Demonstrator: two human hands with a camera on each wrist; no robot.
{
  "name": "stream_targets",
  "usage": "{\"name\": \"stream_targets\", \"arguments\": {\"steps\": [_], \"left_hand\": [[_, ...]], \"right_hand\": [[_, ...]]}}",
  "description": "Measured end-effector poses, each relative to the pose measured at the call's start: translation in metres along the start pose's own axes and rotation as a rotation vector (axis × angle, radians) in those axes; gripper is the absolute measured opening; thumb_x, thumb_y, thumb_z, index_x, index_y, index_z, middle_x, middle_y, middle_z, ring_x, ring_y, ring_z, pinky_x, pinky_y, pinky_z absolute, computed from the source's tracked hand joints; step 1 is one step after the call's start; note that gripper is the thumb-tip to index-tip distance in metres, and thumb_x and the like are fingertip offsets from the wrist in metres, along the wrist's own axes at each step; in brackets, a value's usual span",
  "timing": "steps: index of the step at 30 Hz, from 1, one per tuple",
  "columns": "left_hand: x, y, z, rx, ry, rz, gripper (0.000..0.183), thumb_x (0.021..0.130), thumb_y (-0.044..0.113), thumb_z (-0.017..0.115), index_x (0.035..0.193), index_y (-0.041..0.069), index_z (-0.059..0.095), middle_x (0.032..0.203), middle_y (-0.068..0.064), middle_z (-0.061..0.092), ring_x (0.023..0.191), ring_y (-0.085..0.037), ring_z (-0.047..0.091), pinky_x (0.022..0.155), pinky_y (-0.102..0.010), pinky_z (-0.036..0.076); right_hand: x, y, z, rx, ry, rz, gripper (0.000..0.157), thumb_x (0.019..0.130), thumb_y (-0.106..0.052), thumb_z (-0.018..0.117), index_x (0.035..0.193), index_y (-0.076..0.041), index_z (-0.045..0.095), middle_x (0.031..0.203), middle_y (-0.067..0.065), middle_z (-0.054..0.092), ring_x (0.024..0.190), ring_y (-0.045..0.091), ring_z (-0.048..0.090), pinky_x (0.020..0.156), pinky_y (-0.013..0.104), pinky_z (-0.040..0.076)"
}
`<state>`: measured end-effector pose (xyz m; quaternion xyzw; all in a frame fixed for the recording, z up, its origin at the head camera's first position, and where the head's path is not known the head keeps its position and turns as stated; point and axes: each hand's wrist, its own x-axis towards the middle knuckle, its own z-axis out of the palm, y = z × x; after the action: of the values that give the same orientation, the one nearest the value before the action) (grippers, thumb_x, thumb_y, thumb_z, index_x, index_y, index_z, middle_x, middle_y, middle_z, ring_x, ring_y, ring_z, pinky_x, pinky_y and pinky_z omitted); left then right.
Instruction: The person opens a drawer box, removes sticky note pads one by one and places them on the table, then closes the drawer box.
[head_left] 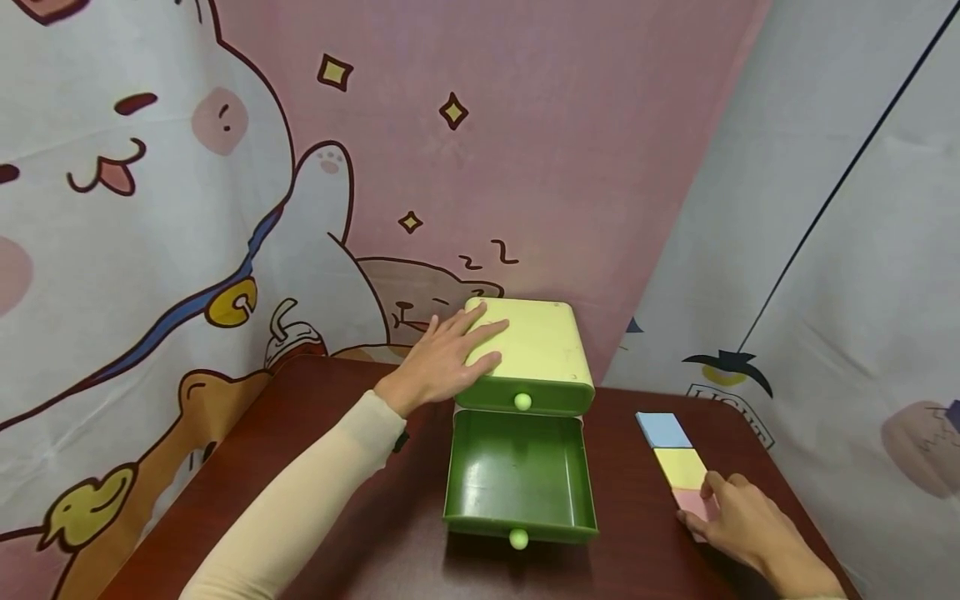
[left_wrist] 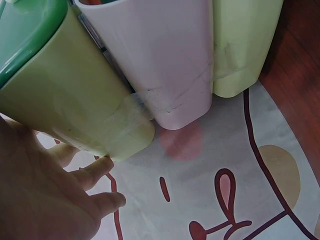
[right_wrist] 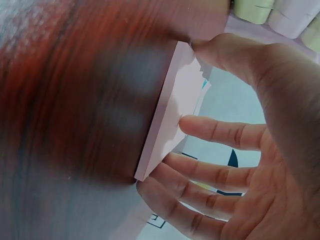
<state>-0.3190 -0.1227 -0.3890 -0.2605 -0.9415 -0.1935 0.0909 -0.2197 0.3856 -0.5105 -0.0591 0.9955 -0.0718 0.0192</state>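
Note:
On the pale yellow top of a small drawer unit (head_left: 543,337) rests my left hand (head_left: 438,358), fingers spread and nearly straight. The left wrist view shows the unit's stacked yellow and pink casings (left_wrist: 170,65) from the side. Below its shut upper drawer, a green drawer (head_left: 517,475) is pulled out, with bare floor and a round light green knob. At the right, my right hand (head_left: 750,517) grips a pink sticky note pad (right_wrist: 175,107), thumb at one edge and fingers at the opposite edge. The pad lies close over the table.
A yellow sticky note pad (head_left: 681,467) and a blue one (head_left: 663,430) continue the row beyond the pink pad. All stand on a dark reddish-brown table (head_left: 360,517). Behind it hangs a cartoon-printed cloth (head_left: 562,167), close to the table's back and right edges.

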Motion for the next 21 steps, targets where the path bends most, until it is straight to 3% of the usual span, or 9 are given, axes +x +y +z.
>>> {"name": "stream_targets", "arguments": {"steps": [3,11,21], "left_hand": [[0.000,0.000,0.001,-0.003,-0.002,-0.002,0.072,0.119,0.073,0.034,0.185,0.043,0.034,0.199,-0.003,0.016,0.183,-0.042,0.022,0.147,-0.076,0.007],[0.001,-0.001,0.003,0.000,-0.003,-0.001,0.072,0.119,0.074,0.033,0.185,0.044,0.033,0.199,-0.002,0.016,0.184,-0.041,0.022,0.147,-0.076,0.007],[0.000,-0.001,0.002,0.007,0.001,0.004,0.072,0.119,0.073,0.034,0.185,0.043,0.033,0.199,-0.002,0.016,0.184,-0.041,0.022,0.146,-0.077,0.009]], "right_hand": [[-0.002,0.000,0.000,-0.018,0.030,-0.011,0.060,0.091,-0.058,0.096,0.111,-0.008,0.070,0.094,0.013,0.062,0.078,0.027,0.060,0.066,0.049,0.053],[-0.003,-0.003,-0.001,-0.023,0.032,0.017,0.070,0.090,-0.063,0.094,0.124,-0.005,0.074,0.122,0.032,0.067,0.099,0.045,0.068,0.069,0.063,0.061],[-0.005,-0.012,-0.003,-0.018,0.179,-0.078,0.065,0.092,-0.054,0.096,0.130,-0.006,0.078,0.126,0.027,0.072,0.103,0.045,0.073,0.069,0.064,0.062]]}}
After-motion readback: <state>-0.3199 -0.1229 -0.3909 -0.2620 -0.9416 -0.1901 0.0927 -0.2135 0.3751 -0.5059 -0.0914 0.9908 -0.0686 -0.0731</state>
